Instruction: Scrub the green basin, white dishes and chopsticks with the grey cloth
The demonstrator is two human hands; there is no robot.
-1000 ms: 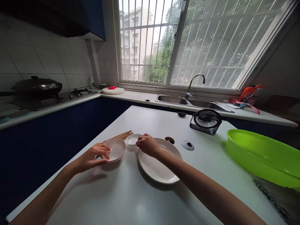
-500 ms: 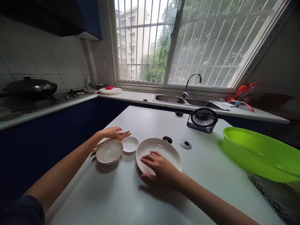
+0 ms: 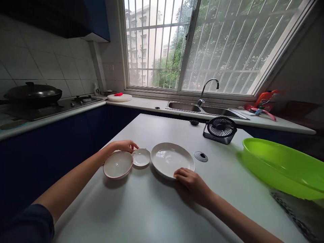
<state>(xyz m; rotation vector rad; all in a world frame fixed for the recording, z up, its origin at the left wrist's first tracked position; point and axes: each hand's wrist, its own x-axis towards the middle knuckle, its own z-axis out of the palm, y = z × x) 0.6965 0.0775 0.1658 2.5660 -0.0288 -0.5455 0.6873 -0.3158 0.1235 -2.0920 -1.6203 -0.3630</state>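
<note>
My left hand (image 3: 124,145) reaches behind a pink-rimmed white bowl (image 3: 117,164), fingers curled down on the spot where a bundle of wooden chopsticks lies. The sticks are hidden under the hand. A small white saucer (image 3: 141,157) sits just right of the fingertips, between the bowl and a large white plate (image 3: 172,158). My right hand (image 3: 192,182) grips the plate's near right rim, fingers curled on the edge. All the dishes stand on a white table (image 3: 152,209).
A small black fan (image 3: 220,130) and a round metal cover (image 3: 200,156) lie beyond the plate. A green plastic basin (image 3: 283,167) stands at the right. Behind are a steel sink (image 3: 202,109) with a tap, a stove with a black wok (image 3: 32,93), and a barred window.
My left hand left the bowl and went behind it onto the chopsticks. My right hand came off the saucer to the plate's near rim, and the plate slid away, hiding a small brown object.
</note>
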